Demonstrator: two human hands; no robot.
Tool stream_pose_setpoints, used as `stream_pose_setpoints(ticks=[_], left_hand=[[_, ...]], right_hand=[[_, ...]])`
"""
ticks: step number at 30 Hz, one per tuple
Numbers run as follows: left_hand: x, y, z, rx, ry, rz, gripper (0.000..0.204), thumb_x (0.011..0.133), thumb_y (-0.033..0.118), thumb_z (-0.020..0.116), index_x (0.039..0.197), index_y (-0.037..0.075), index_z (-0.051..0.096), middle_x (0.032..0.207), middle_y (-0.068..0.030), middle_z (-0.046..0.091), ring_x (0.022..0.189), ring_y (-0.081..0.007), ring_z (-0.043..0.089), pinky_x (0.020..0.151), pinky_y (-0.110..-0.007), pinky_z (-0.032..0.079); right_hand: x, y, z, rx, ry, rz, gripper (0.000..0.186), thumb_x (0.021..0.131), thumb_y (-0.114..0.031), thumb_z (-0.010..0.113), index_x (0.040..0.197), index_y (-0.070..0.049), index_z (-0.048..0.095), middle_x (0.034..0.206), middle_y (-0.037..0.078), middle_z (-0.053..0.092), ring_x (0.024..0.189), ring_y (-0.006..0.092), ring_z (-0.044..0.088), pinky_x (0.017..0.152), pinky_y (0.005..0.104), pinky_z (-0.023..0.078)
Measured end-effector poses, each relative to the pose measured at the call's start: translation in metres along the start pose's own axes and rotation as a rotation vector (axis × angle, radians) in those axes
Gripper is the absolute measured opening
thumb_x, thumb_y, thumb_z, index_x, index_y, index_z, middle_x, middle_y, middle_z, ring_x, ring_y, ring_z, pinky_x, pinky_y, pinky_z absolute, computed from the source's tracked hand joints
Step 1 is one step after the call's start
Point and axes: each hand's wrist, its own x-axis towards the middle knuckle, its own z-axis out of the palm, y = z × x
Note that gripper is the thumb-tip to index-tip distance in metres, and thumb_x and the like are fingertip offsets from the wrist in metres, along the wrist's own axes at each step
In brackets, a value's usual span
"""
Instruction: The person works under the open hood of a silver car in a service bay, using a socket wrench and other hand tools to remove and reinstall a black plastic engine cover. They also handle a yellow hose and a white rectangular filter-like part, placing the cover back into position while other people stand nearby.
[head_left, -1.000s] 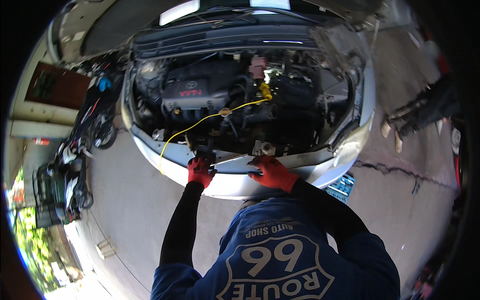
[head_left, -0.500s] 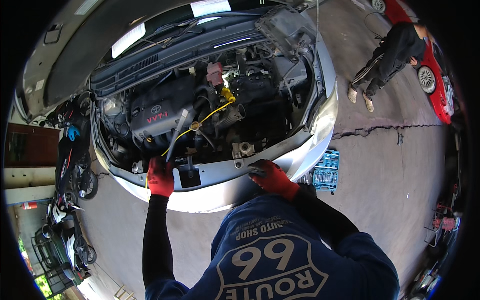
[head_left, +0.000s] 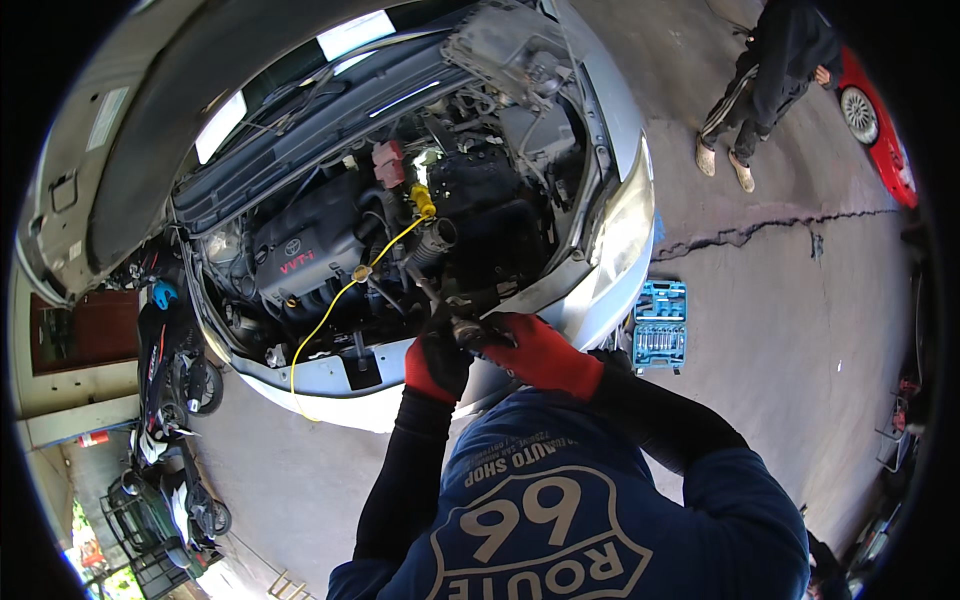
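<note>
Both my hands are in red gloves with black palms and fingers, close together over the car's front edge. My left hand (head_left: 437, 362) is closed around the lower end of a long grey metal tool (head_left: 425, 286) that points up into the engine bay. My right hand (head_left: 535, 352) is right beside it, fingers curled; something dark and rounded shows between the hands, too hidden to name. A yellow cord (head_left: 325, 322) runs from a yellow plug-like piece (head_left: 422, 202) across the engine and over the bumper. A ribbed hose (head_left: 434, 240) opens just beyond my hands.
The hood (head_left: 150, 130) stands raised at left. A black engine cover (head_left: 305, 240) fills the bay's left side. On the floor at right lies an open blue socket set (head_left: 660, 328). A person (head_left: 765, 90) stands near a red car (head_left: 890, 150); motorbikes (head_left: 180, 400) line the left.
My left hand has moved right with the grey tool, away from the cord, and joined my right hand. The view has turned and shifted slightly.
</note>
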Motion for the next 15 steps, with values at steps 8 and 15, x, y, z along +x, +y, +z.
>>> stream_pose_setpoints(ticks=[8, 15], left_hand=[[0.009, -0.067, 0.008, 0.334, -0.011, 0.024, 0.029, 0.093, 0.012, 0.060, 0.121, 0.004, 0.063, 0.117, -0.0193, 0.066, 0.110, -0.0347, 0.063, 0.097, -0.038, 0.049], [-0.062, -0.204, -0.040, 0.682, 0.622, -0.553, 0.059, 0.085, 0.045, 0.072, 0.126, 0.004, 0.058, 0.129, -0.0157, 0.061, 0.128, -0.0376, 0.047, 0.112, -0.050, 0.032]], right_hand=[[0.023, 0.037, -0.050, 0.058, 0.224, 0.151, 0.032, 0.098, -0.025, 0.060, 0.120, -0.001, 0.064, 0.093, 0.013, 0.070, 0.084, 0.0229, 0.066, 0.073, 0.0341, 0.050], [0.106, 0.093, -0.094, -0.062, 0.284, 0.145, 0.034, 0.100, -0.024, 0.057, 0.118, 0.002, 0.066, 0.097, 0.009, 0.072, 0.088, 0.0134, 0.060, 0.080, 0.0315, 0.047]])
